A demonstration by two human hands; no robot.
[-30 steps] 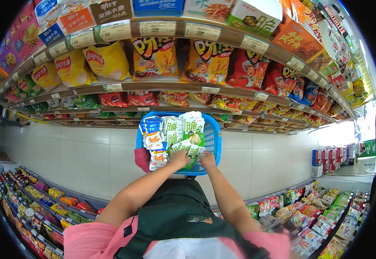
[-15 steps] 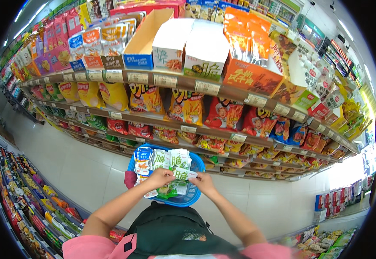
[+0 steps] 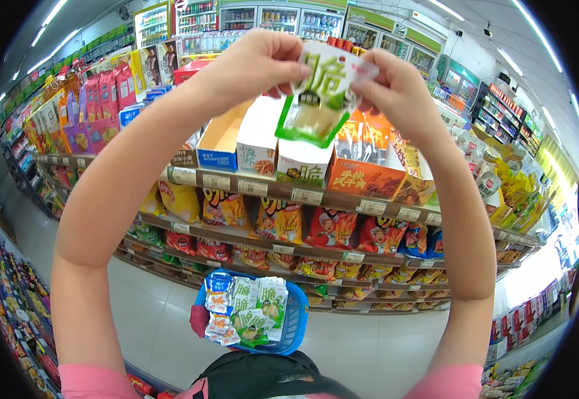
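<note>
I hold a green-and-white snack packet up by its top corners, its front facing me. My left hand pinches the left corner, and the right one is gripped by my right hand. Behind the packet stands an open white-and-green display box on the top shelf. Low in front of my body is a blue plastic basket. Inside it lie several similar green-and-white packets, with small blue, white and orange packets along the left. Neither hand touches the basket.
Beside the display box stand an open blue box and an orange box of pouches. Bags of puffed snacks fill the lower shelves. More stocked shelving runs along the left, with drinks fridges at the back.
Both hands have risen from over the basket to the height of the top shelf, carrying the snack packet up. The view has tilted upward, so the fridges now show.
</note>
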